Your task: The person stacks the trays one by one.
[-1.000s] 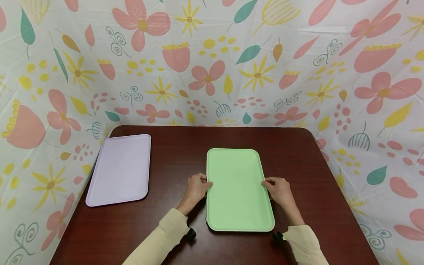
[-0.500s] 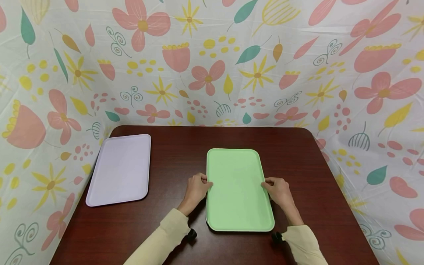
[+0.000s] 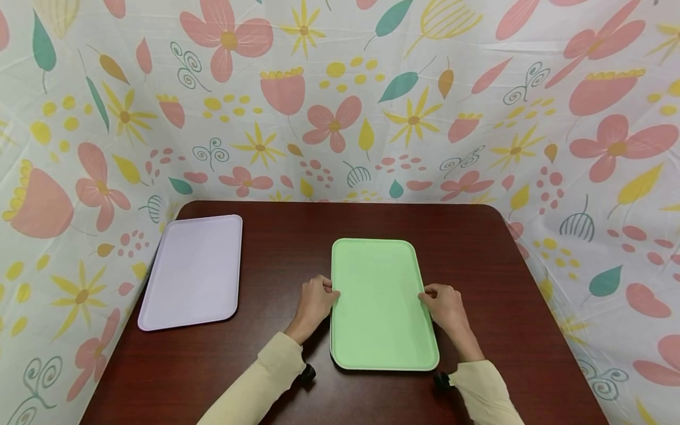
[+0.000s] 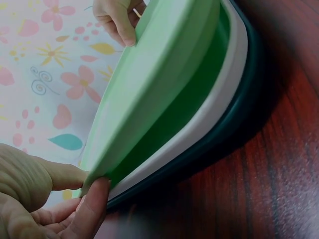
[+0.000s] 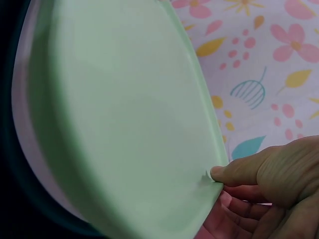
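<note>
- Here, the left hand [image 3: 313, 302] pinches the green tray's [image 3: 379, 301] left rim, while the right hand [image 3: 445, 307] pinches its right rim.
- It tops a stack at mid-desk [image 3: 287, 236].
- A lilac tray [image 3: 193, 271] lies well apart, left.

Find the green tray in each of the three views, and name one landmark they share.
Head: green tray lies at table centre, between left hand and right hand.
Left wrist: its rim runs from bottom left to top centre, pinched at the lower left.
Right wrist: it fills the left and centre.
Shared landmark: the floral cloth.
</note>
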`<state>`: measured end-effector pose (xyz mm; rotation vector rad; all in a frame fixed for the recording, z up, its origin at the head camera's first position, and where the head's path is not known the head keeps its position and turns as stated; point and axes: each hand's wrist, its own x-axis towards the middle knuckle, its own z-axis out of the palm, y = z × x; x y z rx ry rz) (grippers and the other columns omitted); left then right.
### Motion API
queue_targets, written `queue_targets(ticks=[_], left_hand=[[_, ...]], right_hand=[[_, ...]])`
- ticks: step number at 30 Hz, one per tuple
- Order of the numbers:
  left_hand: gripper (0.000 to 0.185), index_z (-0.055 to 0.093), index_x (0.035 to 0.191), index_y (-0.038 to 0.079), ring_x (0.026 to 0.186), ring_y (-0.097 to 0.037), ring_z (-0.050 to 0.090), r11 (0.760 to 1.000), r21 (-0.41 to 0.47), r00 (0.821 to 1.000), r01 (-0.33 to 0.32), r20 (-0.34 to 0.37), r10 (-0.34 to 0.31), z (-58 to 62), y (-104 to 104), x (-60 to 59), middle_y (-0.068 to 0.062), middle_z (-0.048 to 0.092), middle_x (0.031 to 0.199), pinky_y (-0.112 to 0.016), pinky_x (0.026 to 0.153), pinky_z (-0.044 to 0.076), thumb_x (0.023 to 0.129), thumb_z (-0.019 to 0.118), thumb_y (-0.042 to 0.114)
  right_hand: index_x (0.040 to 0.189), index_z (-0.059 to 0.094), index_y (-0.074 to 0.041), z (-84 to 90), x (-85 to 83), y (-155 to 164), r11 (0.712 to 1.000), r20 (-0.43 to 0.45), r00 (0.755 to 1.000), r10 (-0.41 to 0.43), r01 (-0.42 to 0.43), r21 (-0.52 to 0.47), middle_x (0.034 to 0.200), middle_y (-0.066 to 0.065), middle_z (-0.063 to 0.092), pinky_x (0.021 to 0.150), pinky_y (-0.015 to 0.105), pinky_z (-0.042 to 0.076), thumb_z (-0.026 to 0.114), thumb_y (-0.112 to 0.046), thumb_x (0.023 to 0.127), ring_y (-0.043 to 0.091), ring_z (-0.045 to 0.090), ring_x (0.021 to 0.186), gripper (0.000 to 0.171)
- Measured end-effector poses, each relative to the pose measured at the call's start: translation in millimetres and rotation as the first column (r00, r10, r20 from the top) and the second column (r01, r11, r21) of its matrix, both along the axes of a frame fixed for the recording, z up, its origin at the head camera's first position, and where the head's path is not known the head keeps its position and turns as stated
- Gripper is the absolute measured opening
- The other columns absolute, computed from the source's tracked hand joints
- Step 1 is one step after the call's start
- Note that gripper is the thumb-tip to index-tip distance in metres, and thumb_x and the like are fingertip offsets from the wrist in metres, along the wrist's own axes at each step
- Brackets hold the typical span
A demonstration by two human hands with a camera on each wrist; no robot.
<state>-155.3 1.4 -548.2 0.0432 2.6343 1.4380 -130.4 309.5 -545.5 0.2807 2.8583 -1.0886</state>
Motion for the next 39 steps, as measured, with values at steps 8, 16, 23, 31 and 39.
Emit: queue_targets(ticks=[8, 16, 23, 31, 39], left_hand=[[0.015, 0.069, 0.104, 0.000, 0.072, -0.016, 0.064, 0.997, -0.075, 0.999, -0.029, -0.037, 0.026, -0.9, 2, -3.7, -0.008, 0.067, 0.090, -0.033, 0.065, 0.056, 0.093, 0.077, 0.007], [0.009, 0.069, 0.099, 0.001, 0.066, -0.013, 0.059, 0.995, -0.093, 0.998, -0.029, -0.054, 0.024, -1.9, 3, -6.3, -0.005, 0.066, 0.085, -0.033, 0.063, 0.052, 0.094, 0.075, 0.005], [0.007, 0.069, 0.094, 0.004, 0.072, -0.016, 0.063, 0.993, -0.109, 0.997, -0.040, -0.073, 0.032, -4.4, 2, -8.8, -0.005, 0.067, 0.084, -0.034, 0.065, 0.054, 0.092, 0.076, 0.006], [0.010, 0.066, 0.093, 0.001, 0.064, -0.013, 0.059, 0.996, -0.090, 0.998, -0.006, -0.063, 0.000, -4.3, 1, -10.0, -0.004, 0.064, 0.079, -0.031, 0.062, 0.051, 0.092, 0.075, 0.003], [0.013, 0.063, 0.091, -0.001, 0.055, -0.014, 0.048, 0.996, -0.090, 1.000, 0.013, -0.014, -0.014, -1.8, 1, -15.5, -0.007, 0.057, 0.073, -0.030, 0.057, 0.042, 0.090, 0.075, 0.001]], right_hand=[[0.111, 0.074, 0.009, -0.1, -1.1, -3, 1.000, -0.015, 1.000, -0.005, 0.006, 0.020, 0.086, 0.015, 0.073, 0.055, 0.032, 0.050, 0.070, -0.011, 0.097, 0.017, 0.060, 0.060, 0.025], [0.108, 0.074, 0.009, -0.3, -1.6, -6, 0.999, -0.030, 0.999, -0.014, 0.015, 0.030, 0.087, 0.018, 0.072, 0.054, 0.032, 0.050, 0.071, -0.011, 0.096, 0.017, 0.060, 0.060, 0.024], [0.107, 0.074, 0.008, -0.6, -2.2, -8, 0.999, -0.036, 0.999, -0.020, 0.022, 0.049, 0.088, 0.018, 0.073, 0.055, 0.032, 0.050, 0.072, -0.012, 0.096, 0.018, 0.061, 0.061, 0.024], [0.107, 0.074, 0.009, -1.4, -0.5, -6, 0.999, -0.025, 0.999, -0.047, 0.047, 0.020, 0.087, 0.017, 0.073, 0.056, 0.034, 0.052, 0.074, -0.013, 0.095, 0.018, 0.063, 0.063, 0.025], [0.106, 0.072, 0.009, -1.6, -0.6, -5, 0.998, 0.008, 0.998, -0.056, 0.056, -0.010, 0.083, 0.015, 0.071, 0.053, 0.033, 0.051, 0.076, -0.013, 0.094, 0.019, 0.061, 0.060, 0.026]])
